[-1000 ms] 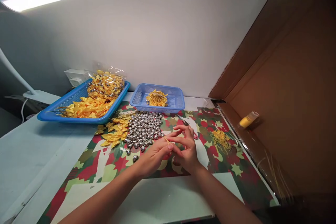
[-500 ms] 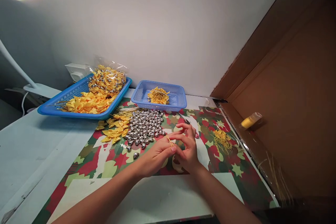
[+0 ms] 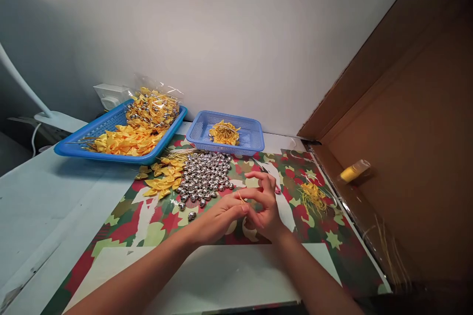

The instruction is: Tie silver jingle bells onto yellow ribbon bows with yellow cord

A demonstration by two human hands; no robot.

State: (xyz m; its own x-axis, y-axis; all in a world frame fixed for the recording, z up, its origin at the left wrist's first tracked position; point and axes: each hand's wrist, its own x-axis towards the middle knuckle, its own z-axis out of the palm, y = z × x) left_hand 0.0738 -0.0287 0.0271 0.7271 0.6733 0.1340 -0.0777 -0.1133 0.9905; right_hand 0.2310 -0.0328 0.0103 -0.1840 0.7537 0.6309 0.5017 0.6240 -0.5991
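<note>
— Yellow thread (image 3: 241, 199), a thin bit, pinched between both hands over the patterned surface (image 3: 318, 236).

— Both closed on it?

— Left hand (image 3: 221, 216) fingertips nipped shut, right hand (image 3: 264, 209) pinching too, other fingers loosely curled.

— And around them?

— Silver bells (image 3: 205, 177) heaped just beyond, yellow bows (image 3: 160, 182) beside, two blue baskets (image 3: 254, 134) behind.

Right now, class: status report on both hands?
Left hand and right hand pinch a yellow thread together. Silver bells just beyond. Nothing between.
</note>
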